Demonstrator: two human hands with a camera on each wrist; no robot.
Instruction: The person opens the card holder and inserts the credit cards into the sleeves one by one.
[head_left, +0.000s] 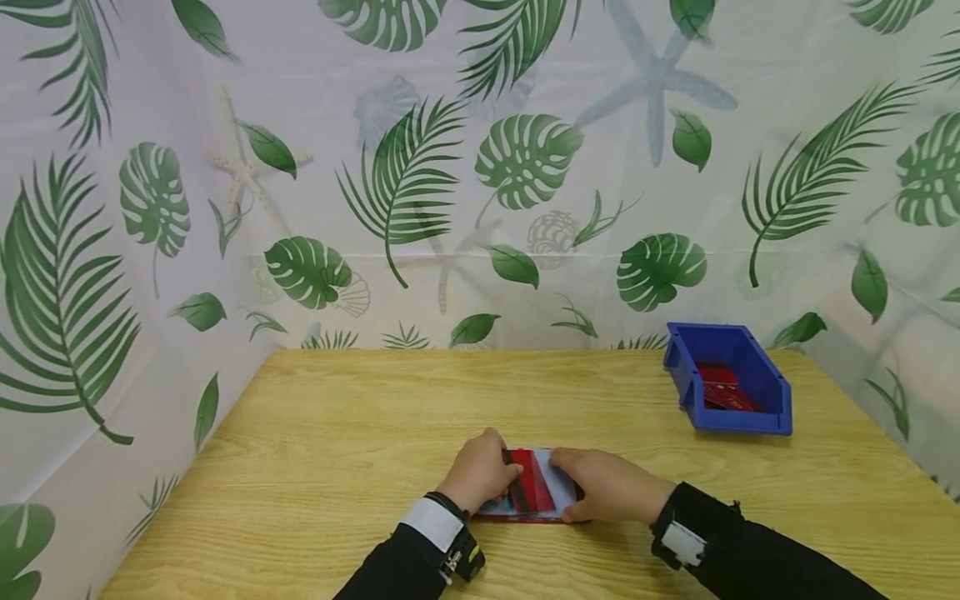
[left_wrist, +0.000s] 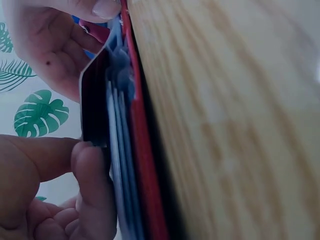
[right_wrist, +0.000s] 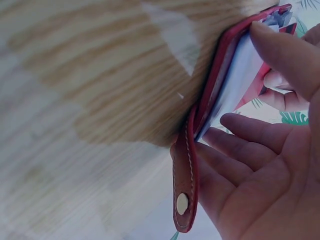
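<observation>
A red card holder [head_left: 525, 520] with clear plastic sleeves [head_left: 561, 483] lies spread on the table before me. My left hand [head_left: 480, 471] pinches a red and dark card [head_left: 531, 482] between thumb and forefinger, over the sleeves. In the left wrist view the card's dark face [left_wrist: 94, 102] stands tilted up from the stacked sleeves. My right hand [head_left: 615, 485] holds the holder's right side, its thumb [right_wrist: 280, 52] on the top sleeve and its fingers along the edge. A strap with a snap button [right_wrist: 184, 175] hangs off that side in the right wrist view.
At the back right of the wooden table [head_left: 360, 417] stands a blue bin [head_left: 780, 408] with several red cards [head_left: 723, 390] inside. A leaf-printed cloth [head_left: 480, 208] rises behind the table and along both sides.
</observation>
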